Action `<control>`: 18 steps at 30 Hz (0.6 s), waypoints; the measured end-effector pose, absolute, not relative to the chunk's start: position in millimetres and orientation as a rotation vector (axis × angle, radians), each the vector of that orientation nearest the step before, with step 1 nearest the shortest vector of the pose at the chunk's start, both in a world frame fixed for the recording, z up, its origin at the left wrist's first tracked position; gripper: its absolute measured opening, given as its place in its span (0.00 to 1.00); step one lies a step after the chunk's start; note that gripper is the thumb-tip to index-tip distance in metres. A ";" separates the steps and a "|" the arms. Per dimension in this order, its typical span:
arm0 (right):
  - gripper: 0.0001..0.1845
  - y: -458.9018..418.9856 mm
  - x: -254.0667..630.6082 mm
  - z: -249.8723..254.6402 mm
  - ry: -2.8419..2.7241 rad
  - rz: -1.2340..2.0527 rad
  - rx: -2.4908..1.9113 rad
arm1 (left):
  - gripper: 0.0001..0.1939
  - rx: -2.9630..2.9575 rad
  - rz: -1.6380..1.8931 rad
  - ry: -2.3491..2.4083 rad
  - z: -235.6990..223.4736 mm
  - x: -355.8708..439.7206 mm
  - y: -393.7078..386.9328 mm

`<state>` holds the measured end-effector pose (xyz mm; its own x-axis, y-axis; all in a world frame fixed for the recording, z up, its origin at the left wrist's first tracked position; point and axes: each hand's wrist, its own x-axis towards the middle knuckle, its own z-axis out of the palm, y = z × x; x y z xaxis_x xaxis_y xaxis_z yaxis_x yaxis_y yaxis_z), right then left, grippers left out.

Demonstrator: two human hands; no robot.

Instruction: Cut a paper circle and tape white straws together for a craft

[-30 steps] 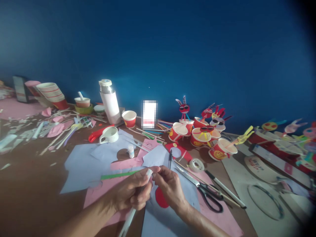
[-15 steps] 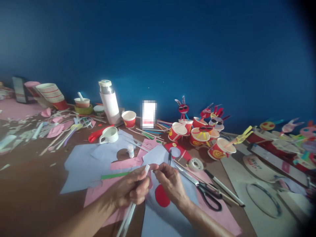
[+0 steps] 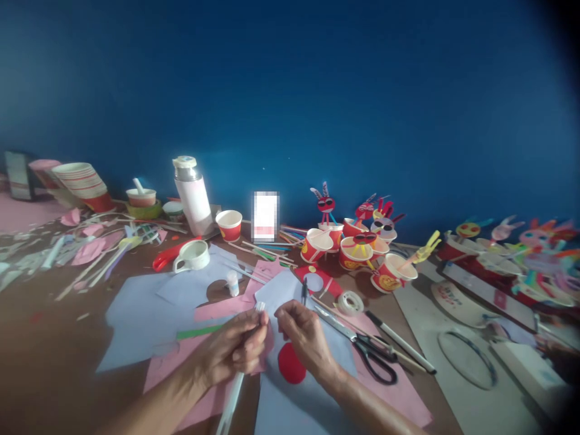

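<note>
My left hand [image 3: 242, 344] is closed around a bundle of narrow white strips [image 3: 232, 399]. Their tips poke out above the thumb, and the lower ends hang toward the bottom edge. Just to the right, my right hand [image 3: 303, 335] has its fingers curled in a pinch; whatever is between them, if anything, is hidden. Below it lies a red paper disc [image 3: 292, 362] on a blue-grey paper sheet [image 3: 294, 414]. Black-handled scissors [image 3: 362, 343] rest beside my right hand. Pink paper [image 3: 165, 377] with a green strip [image 3: 199, 331] spreads under my left forearm.
Red paper cups with paper figures [image 3: 356, 254] stand at the right. A roll of tape [image 3: 350, 303] and a marker [image 3: 401, 341] lie near the scissors. Toward the back are a white thermos [image 3: 194, 205], a mug [image 3: 194, 256] and stacked cups [image 3: 84, 184]. Paper scraps [image 3: 90, 249] litter the left.
My right hand has drawn apart from the strip tips that its fingers were near. My left hand has kept its grip. The whole view has shifted slightly.
</note>
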<state>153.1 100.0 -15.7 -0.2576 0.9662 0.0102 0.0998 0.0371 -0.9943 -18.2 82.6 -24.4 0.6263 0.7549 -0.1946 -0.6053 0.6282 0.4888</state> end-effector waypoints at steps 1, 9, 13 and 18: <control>0.14 99.0 152.4 -16.0 -1.497 1.330 -1.120 | 0.06 0.403 0.814 0.418 -24.8 -18.3 83.0; 0.08 91.9 151.4 -20.9 -1.589 1.275 -1.113 | 0.05 0.426 0.840 0.500 -27.9 -20.9 88.0; 0.09 95.3 156.1 -24.5 -1.624 1.166 -1.133 | 0.07 0.457 0.842 0.568 -26.3 -19.2 88.1; 0.15 101.5 163.1 -28.1 -1.685 1.033 -1.106 | 0.09 0.535 0.737 0.623 -25.9 -12.8 82.9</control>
